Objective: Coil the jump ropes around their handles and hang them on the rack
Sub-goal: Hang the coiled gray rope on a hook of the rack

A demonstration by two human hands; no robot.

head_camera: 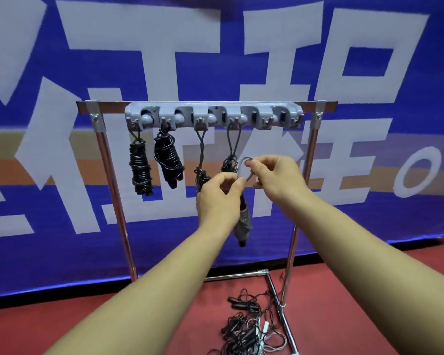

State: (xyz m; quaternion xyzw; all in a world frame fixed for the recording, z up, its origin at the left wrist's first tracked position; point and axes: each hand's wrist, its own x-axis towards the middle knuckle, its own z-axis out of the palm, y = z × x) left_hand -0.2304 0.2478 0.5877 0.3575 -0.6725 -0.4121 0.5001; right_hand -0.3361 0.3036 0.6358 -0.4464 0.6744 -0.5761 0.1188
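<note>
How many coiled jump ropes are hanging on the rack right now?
4, on the rack's four leftmost hooks: first bundle, second bundle, third bundle partly behind the left hand, fourth bundle.

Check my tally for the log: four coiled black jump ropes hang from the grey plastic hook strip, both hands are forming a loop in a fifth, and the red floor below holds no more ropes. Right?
Not quite. The head view shows a tangled pile of black jump ropes on the red floor. The rest stands: four coiled black jump ropes hang from the grey plastic hook strip, and the left hand and right hand work a grey rope loop.
</note>
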